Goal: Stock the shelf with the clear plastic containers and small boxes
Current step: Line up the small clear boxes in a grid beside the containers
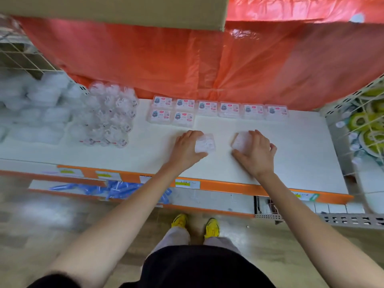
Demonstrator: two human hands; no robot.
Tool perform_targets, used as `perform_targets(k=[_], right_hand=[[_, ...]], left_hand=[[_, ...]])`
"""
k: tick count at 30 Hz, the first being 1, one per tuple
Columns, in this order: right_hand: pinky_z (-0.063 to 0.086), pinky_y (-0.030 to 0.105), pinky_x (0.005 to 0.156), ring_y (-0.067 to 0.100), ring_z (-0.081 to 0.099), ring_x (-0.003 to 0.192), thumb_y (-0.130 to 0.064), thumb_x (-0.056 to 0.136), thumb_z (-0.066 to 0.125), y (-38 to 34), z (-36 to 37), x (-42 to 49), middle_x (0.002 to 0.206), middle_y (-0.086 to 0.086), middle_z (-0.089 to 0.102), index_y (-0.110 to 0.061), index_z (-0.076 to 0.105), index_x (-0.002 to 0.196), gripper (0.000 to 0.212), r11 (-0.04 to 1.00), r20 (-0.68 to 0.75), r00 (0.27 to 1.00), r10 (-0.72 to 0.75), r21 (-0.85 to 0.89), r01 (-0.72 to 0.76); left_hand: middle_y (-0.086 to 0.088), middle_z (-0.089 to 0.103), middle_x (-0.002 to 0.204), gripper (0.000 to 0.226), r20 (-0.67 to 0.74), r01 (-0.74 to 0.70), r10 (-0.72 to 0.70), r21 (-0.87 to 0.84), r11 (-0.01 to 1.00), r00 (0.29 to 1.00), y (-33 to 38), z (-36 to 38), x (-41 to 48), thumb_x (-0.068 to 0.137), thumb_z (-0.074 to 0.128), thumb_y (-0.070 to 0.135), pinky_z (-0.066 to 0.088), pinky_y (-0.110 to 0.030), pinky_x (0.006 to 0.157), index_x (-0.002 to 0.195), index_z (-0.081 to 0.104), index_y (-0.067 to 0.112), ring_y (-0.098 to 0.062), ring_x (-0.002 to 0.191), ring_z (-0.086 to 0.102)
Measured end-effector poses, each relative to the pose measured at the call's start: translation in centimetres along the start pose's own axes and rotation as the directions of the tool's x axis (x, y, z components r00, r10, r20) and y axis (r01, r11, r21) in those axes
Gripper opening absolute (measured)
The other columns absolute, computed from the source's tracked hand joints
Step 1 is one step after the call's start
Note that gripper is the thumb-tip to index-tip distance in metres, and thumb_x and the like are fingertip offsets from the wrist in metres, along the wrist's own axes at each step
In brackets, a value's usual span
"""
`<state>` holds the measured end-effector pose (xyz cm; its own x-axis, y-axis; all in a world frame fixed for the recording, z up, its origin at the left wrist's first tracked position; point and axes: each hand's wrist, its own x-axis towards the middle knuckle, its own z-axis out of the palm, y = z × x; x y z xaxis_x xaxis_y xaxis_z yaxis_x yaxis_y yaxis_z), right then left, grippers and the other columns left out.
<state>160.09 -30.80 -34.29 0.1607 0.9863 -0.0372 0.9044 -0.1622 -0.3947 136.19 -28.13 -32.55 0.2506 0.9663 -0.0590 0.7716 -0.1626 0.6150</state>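
Note:
My left hand point(186, 149) grips a clear plastic container point(205, 143) over the white shelf point(291, 152). My right hand point(256, 151) grips a second clear container point(241, 142), a hand's width from the first. Behind them, several small labelled boxes point(207, 110) lie flat in rows near the shelf's back. A pile of small clear cups point(112, 113) sits to the left of the boxes. Blur hides whether the two held containers touch the shelf.
Stacks of clear tubs point(35, 109) fill the shelf's left end. Red plastic sheeting point(187, 59) hangs behind, with a cardboard box point(114, 11) above. Green and white goods point(367, 125) hang behind a wire grid at right. Blue items point(116, 189) lie on the lower shelf.

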Motion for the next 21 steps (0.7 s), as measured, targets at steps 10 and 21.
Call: perform_targets(k=[10, 21], right_hand=[[0.046, 0.018, 0.078, 0.012, 0.062, 0.094, -0.036, 0.092, 0.067, -6.7, -0.7, 0.8, 0.103, -0.003, 0.066, -0.018, 0.059, 0.119, 0.033, 0.702, 0.149, 0.989, -0.002, 0.704, -0.105], [0.052, 0.024, 0.070, 0.016, 0.062, 0.079, -0.017, 0.089, 0.072, -7.7, -0.2, 1.0, 0.093, 0.010, 0.067, -0.009, 0.066, 0.117, 0.030, 0.388, 0.372, 0.928, 0.010, 0.854, -0.346]], left_hand=[[0.001, 0.059, 0.125, 0.059, -0.048, -0.049, 0.045, -0.069, 0.996, 0.998, 0.8, -0.9, -0.6, 0.075, 0.081, 0.028, 0.034, -0.031, 0.096, 0.125, 0.053, 0.016, -0.019, 0.113, 0.051], [0.005, 0.057, 0.122, 0.066, -0.091, 0.023, -0.048, -0.251, 0.968, 0.995, -0.1, -3.1, -0.3, 0.070, 0.086, 0.038, 0.039, -0.021, 0.091, 0.125, 0.056, 0.018, -0.010, 0.109, 0.052]])
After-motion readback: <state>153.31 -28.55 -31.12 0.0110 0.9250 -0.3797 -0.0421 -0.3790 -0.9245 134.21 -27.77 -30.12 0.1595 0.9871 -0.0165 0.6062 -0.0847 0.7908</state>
